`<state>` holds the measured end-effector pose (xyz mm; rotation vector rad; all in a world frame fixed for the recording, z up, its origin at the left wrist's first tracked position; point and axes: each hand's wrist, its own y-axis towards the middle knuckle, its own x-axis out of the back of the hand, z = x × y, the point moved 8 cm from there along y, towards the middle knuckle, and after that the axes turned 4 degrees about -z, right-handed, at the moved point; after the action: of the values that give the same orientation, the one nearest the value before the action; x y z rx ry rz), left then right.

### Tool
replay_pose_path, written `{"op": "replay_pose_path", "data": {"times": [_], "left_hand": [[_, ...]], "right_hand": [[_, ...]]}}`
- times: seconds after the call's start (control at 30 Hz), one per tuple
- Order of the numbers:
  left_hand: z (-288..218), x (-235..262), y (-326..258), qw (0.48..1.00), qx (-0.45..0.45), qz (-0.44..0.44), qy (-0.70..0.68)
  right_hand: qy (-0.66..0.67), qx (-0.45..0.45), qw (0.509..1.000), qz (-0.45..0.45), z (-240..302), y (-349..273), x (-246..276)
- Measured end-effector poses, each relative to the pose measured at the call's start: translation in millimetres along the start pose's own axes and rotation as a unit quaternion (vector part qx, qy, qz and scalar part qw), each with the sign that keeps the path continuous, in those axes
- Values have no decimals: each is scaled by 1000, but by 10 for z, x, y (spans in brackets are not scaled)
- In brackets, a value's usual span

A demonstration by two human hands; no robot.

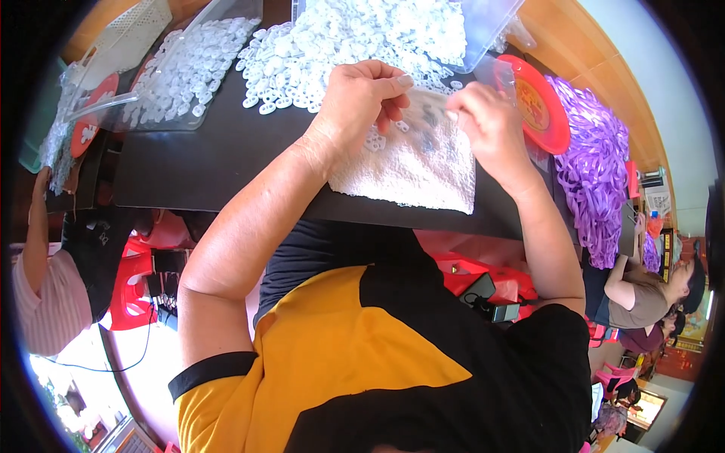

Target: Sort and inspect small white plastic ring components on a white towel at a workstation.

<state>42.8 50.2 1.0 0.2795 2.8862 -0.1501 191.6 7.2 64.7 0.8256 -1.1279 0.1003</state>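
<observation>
A white terry cloth [411, 181] lies on the dark table beneath both hands. My left hand [361, 98] is over its far left part, thumb and fingers closed together; what they pinch, if anything, cannot be made out. A few small white oval pieces [374, 140] with holes rest on the cloth just below those fingers. Above the cloth's right side, my right hand [492, 130] has its fingertips pressed together, with something too small to name at the tips. Faint bluish patches show on the cloth between the hands. Beyond them spreads a large heap of white oval pieces [355, 45].
A clear bin [483, 34] stands behind the heap, and another clear tray [170, 121] of white pieces is at the left. At right are a red plate [557, 132] and a pile of purple straps [596, 166]. Other people sit at both sides.
</observation>
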Motion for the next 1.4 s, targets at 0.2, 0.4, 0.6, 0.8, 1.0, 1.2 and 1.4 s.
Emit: {"op": "replay_pose_path", "data": {"times": [0.2, 0.4, 0.6, 0.8, 1.0, 1.2, 1.4], "left_hand": [[-14, -71, 11, 999, -4, 24, -22], [2, -75, 22, 993, 21, 46, -111], [-15, -81, 3, 991, 23, 52, -125], [-21, -76, 6, 997, 7, 33, -75], [-9, -52, 3, 999, -10, 17, -46], [-20, -56, 5, 999, -22, 14, -34], [-33, -53, -3, 999, -32, 7, -24]], "right_hand": [[401, -224, 880, -119, -216, 155, -131], [454, -251, 846, -120, -153, 237, -267], [429, -243, 860, -132, -139, 204, -253], [358, -191, 900, -158, -145, 181, -192], [217, -101, 956, -172, -2, 187, -104], [199, -89, 957, -189, 56, 183, -55], [179, -78, 964, -182, 60, 192, -69]]}}
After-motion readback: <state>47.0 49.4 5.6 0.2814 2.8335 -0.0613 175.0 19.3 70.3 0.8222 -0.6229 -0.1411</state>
